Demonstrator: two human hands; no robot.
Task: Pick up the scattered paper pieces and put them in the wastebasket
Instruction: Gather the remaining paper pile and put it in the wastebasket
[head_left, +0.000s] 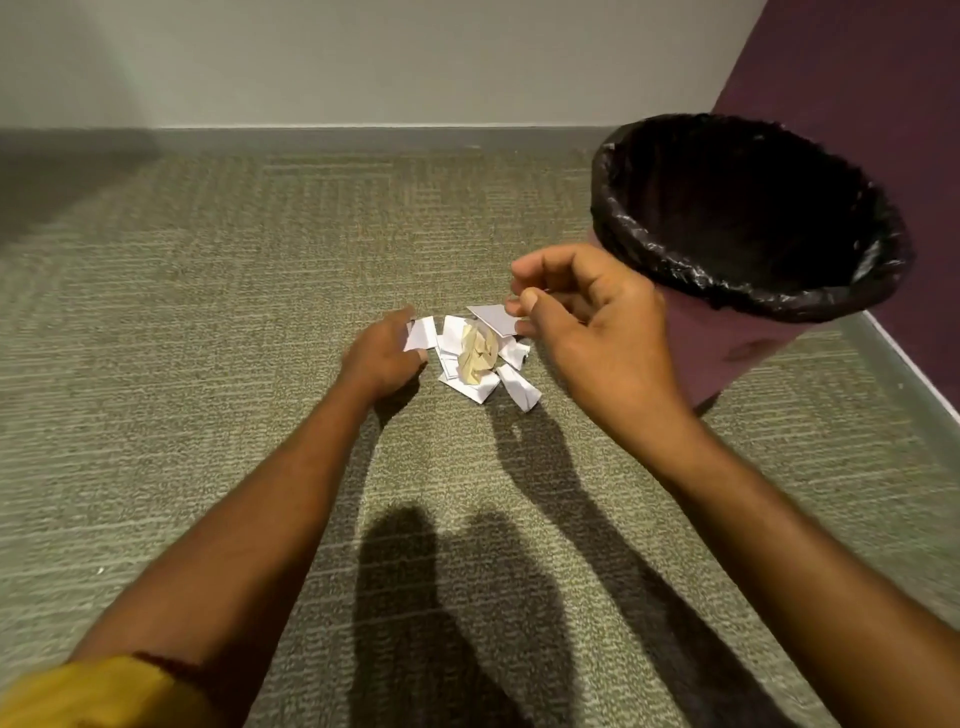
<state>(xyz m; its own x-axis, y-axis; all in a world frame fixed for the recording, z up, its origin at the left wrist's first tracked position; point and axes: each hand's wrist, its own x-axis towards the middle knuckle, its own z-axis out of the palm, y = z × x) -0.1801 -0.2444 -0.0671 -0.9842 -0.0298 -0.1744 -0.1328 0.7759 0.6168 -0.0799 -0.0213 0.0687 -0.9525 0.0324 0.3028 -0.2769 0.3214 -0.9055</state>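
Note:
Several white paper pieces (511, 387) lie in a small heap on the carpet, with a crumpled tan paper ball (477, 352) on top. My left hand (382, 358) rests on the carpet at the heap's left edge, its fingers closed on a white piece (421, 334). My right hand (587, 322) hovers just above the heap's right side and pinches another white piece (493, 318) between thumb and fingers. The wastebasket (722, 332), maroon with a black bag liner, stands to the right, just behind my right hand. Its inside looks dark.
Green-grey patterned carpet (234, 312) covers the floor. A pale wall (363, 62) with a grey skirting runs along the back, and a maroon wall (883, 78) rises behind the basket. Shadows of my arms fall on the carpet near me.

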